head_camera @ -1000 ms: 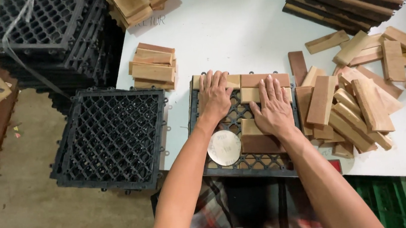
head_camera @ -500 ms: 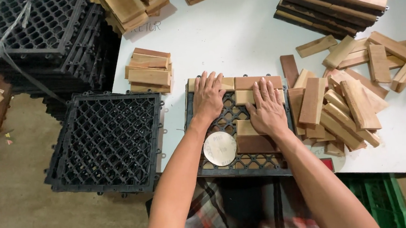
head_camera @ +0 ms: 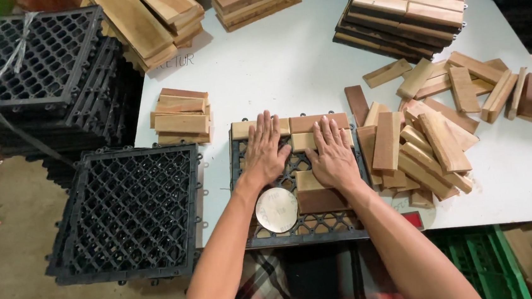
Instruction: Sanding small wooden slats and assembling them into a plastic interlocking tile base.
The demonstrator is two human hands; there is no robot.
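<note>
While both hands are pressed flat, fingers spread, L hand & R hand are laid on wood slats at far edge of black grid tile; slats' long axis runs L–R.

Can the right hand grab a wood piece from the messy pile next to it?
Probably yes. The right hand lies flat on the black grid tile, and the loose pile of wood slats sits right beside it on the white table, with nothing between them.

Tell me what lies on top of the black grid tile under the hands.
On the black grid tile: wooden slats, a round pale disc, the left hand and right hand. The palms cover the slats beneath.
</note>
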